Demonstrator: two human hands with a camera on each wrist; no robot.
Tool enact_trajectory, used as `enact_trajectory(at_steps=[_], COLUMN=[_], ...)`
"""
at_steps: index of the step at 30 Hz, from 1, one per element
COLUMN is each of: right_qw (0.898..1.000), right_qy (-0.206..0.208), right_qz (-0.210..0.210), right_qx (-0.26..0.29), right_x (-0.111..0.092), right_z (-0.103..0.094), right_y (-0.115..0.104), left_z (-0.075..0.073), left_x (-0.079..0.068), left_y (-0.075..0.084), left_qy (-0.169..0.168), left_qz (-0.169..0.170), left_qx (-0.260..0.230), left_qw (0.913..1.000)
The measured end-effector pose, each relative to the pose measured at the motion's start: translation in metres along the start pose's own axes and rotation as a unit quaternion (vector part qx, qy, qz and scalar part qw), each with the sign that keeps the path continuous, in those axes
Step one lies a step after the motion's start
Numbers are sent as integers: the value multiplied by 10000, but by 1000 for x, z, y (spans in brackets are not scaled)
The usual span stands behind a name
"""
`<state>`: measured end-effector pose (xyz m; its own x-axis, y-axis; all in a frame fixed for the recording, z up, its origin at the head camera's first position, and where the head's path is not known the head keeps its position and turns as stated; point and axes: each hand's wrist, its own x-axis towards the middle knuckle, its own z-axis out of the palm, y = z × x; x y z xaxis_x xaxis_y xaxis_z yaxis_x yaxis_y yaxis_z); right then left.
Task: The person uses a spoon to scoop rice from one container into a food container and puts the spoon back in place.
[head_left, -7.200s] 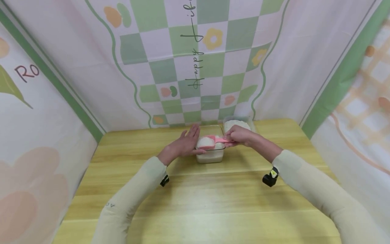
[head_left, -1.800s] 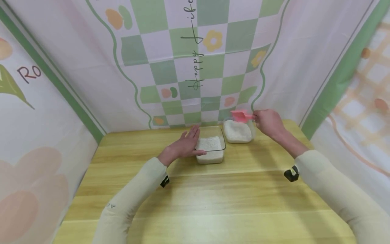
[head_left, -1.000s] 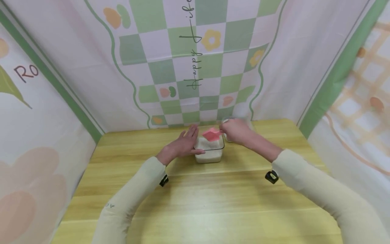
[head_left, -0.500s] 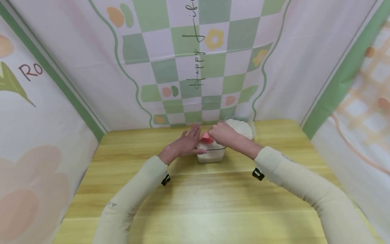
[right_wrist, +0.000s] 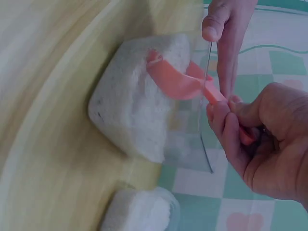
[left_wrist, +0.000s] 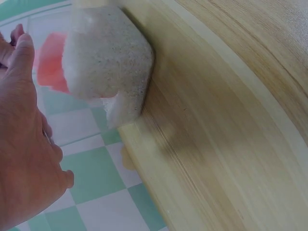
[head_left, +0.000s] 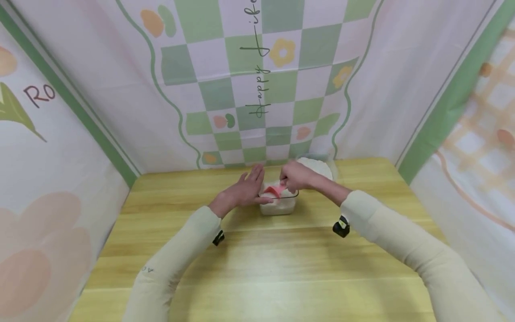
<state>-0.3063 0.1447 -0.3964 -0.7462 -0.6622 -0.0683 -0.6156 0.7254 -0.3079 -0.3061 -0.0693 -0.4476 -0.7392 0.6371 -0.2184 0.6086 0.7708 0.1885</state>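
A clear rectangular container (head_left: 277, 209) stands near the table's back edge, partly filled with white, speckled granules. My left hand (head_left: 240, 193) rests along its left side, fingers straight and thumb over the front rim. A pink scoop (head_left: 273, 191) is in my right hand (head_left: 297, 175), whose fingers curl round the handle. In the right wrist view the scoop's head (right_wrist: 174, 83) sits inside the walls, its tip dug into the granules. The left wrist view shows the pink scoop (left_wrist: 51, 62) through the clear wall, partly hidden behind the granules.
A second clear container (head_left: 333, 167) of white granules stands just behind and right, partly hidden by my right hand. The wooden table (head_left: 257, 264) stretches toward me. Printed fabric (head_left: 277, 94) hangs close behind the containers, with more cloth on both sides.
The scoop was over the right container, then moved left over the front container and down into it. The granules there now look uneven. My left hand has stayed in place.
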Motion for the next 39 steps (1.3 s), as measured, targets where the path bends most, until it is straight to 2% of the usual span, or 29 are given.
enact_trajectory(at_steps=[3, 8, 11, 14, 22, 31, 35, 39], right_qw=[9978, 9907, 9797, 9618, 9275, 8967, 8855, 8786], right_qy=[-167, -298, -336, -352, -411, -504, -513, -508], right_qz=[376, 923, 1324, 1626, 1761, 1719, 1715, 1732], right_qx=[528, 955, 1468, 2173, 3273, 4047, 4287, 4421], right_x=[-1, -3, -5, -7, -16, -28, -33, -39], right_z=[1, -1, -2, -4, -3, -6, -7, -8], right_y=[0, 7, 14, 21, 37, 50, 55, 58], left_z=[1, 2, 2, 2, 3, 3, 4, 4], left_x=[0, 1, 0, 0, -1, 0, -1, 0], left_y=[0, -1, -1, -2, -4, -4, -4, -3], left_qy=[-6, 17, 21, 44, 156, 231, 238, 202], left_qz=[14, 38, 53, 65, 166, 187, 163, 151], left_qx=[-5, 30, 70, 45, 43, 41, 32, 49], left_qw=[10000, 10000, 10000, 10000, 9997, 9995, 9996, 9997])
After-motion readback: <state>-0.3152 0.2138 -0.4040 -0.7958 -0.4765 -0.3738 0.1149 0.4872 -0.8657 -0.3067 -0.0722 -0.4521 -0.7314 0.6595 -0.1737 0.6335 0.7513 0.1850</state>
